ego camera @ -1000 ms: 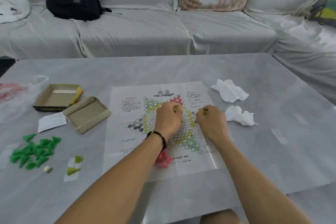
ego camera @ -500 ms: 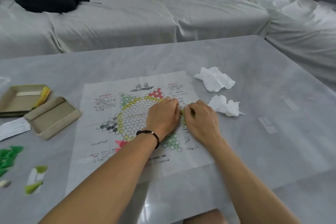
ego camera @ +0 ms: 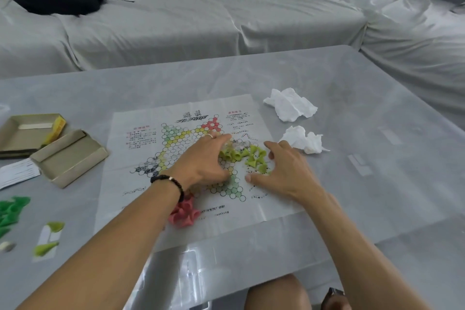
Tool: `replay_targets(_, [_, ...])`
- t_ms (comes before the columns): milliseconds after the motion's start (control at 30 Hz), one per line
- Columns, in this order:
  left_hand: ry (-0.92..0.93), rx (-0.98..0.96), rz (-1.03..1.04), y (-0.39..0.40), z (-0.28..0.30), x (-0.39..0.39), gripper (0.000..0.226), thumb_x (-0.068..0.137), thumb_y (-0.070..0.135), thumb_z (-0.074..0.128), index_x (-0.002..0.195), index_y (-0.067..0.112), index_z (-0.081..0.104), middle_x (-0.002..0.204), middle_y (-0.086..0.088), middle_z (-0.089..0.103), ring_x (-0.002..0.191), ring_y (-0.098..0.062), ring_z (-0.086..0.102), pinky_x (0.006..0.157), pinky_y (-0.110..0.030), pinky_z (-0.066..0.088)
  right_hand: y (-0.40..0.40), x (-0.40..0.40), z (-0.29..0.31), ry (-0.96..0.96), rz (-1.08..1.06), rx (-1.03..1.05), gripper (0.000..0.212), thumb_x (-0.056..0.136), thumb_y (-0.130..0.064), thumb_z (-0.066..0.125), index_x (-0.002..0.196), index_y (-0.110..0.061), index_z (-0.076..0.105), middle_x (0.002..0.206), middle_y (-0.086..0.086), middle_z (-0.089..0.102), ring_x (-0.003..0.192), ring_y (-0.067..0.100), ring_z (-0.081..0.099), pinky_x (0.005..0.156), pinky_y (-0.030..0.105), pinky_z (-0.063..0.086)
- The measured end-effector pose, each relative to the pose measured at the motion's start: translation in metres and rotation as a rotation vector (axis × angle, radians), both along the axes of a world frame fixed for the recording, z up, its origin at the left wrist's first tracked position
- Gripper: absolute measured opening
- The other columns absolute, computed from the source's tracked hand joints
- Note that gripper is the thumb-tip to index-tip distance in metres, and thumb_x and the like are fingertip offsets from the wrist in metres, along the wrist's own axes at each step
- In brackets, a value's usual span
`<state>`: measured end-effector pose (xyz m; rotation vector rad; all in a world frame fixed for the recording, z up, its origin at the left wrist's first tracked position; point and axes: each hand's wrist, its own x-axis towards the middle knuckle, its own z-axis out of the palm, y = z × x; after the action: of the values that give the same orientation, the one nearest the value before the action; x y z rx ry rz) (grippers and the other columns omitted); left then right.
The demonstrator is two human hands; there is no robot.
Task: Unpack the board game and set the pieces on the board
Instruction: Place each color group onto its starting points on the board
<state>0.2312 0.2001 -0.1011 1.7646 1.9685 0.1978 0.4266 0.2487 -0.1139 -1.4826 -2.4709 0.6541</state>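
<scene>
- A single view, from a camera worn on the person's head, looking forward and down over both forearms.
- It sits close above the bench (ego camera: 352,98), whose near edge runs toward 6 o'clock.
- The paper board (ego camera: 141,158) lies about mid-frame, with the hands over it.
- The sofa (ego camera: 176,22) fills the far band at 12 o'clock.
- The wide lens bends the outer edges.

Left hand (ego camera: 201,158) is covering the board (ego camera: 141,184) centre. Forearm is hiding part of the pink pieces (ego camera: 185,212). Left of the board, green pieces (ego camera: 11,211) are running off-frame. Board print is blurring, unreadable.
</scene>
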Motion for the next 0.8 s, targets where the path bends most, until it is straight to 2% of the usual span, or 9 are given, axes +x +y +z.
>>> replay_targets(100, [-0.076,0.022,-0.044,0.006,0.004,0.004,0.063,0.080,0.004,0.066,0.139,0.016,0.045,0.136,-0.005,0.047,0.116,-0.019,0.049,0.094,-0.026,0.042,0.007,-0.008,-0.003,0.005,-0.020,-0.020,0.071,0.074,-0.048,0.075,0.132,-0.016,0.049,0.113,0.000,0.049,0.103,0.021,0.052,0.087,0.033,0.045])
replay_targets(167, [-0.124,0.054,-0.032,0.012,0.004,0.007,0.056,0.082,-0.002,0.063,0.134,0.015,0.052,0.129,-0.003,0.052,0.105,-0.017,0.054,0.087,-0.022,0.043,0.012,-0.015,-0.003,0.032,-0.031,-0.029,0.058,0.076,-0.039,0.075,0.124,-0.015,0.056,0.109,0.001,0.050,0.100,0.021,0.053,0.081,0.031,0.043])
replay_targets(267, [-0.169,0.104,-0.034,0.021,0.003,0.010,0.052,0.081,-0.002,0.064,0.129,0.017,0.058,0.123,-0.002,0.057,0.095,-0.013,0.054,0.084,-0.021,0.044,0.020,-0.024,-0.001,0.049,-0.020,-0.028,0.045,0.077,-0.031,0.075,0.117,-0.015,0.062,0.107,0.003,0.051,0.099,0.020,0.051,0.077,0.028,0.038])
replay_targets(400, [-0.259,0.163,0.010,0.018,0.009,0.002,0.053,0.083,0.001,0.059,0.132,0.019,0.054,0.122,0.003,0.056,0.087,-0.014,0.061,0.080,-0.024,0.052,0.026,-0.026,0.003,0.065,0.003,-0.051,0.054,0.076,-0.026,0.076,0.126,-0.017,0.058,0.114,0.003,0.052,0.104,0.018,0.050,0.085,0.027,0.040])
replay_targets(467, [-0.238,0.149,0.019,0.009,0.012,-0.010,0.053,0.082,0.006,0.061,0.132,0.021,0.052,0.117,0.005,0.054,0.078,-0.005,0.056,0.075,-0.022,0.050,0.025,-0.025,0.004,0.063,0.024,-0.076,0.060,0.075,-0.025,0.074,0.131,-0.017,0.054,0.116,0.002,0.050,0.108,0.018,0.050,0.089,0.029,0.043])
replay_targets(567, [-0.185,-0.026,-0.030,-0.006,0.014,-0.024,0.062,0.073,0.025,0.080,0.129,0.027,0.051,0.111,0.011,0.053,0.077,0.003,0.049,0.072,-0.016,0.040,0.019,-0.024,0.007,0.032,0.047,-0.118,0.076,0.072,-0.034,0.075,0.139,-0.017,0.045,0.122,0.002,0.045,0.115,0.020,0.048,0.095,0.035,0.044])
replay_targets(633, [-0.183,-0.100,-0.031,-0.011,0.012,-0.024,0.071,0.068,0.026,0.085,0.129,0.027,0.050,0.111,0.012,0.053,0.081,0.001,0.051,0.075,-0.019,0.043,0.015,-0.027,0.008,-0.006,0.048,-0.111,0.084,0.071,-0.043,0.077,0.142,-0.017,0.040,0.127,0.002,0.043,0.117,0.020,0.046,0.096,0.034,0.042])
replay_targets(800, [-0.184,0.014,0.064,0.000,0.009,-0.011,0.074,0.076,0.015,0.079,0.139,0.016,0.041,0.124,0.003,0.052,0.098,-0.015,0.055,0.090,-0.030,0.047,0.013,-0.032,0.010,-0.044,0.035,-0.083,0.082,0.072,-0.044,0.078,0.140,-0.015,0.041,0.126,0.003,0.042,0.115,0.021,0.047,0.091,0.032,0.041])
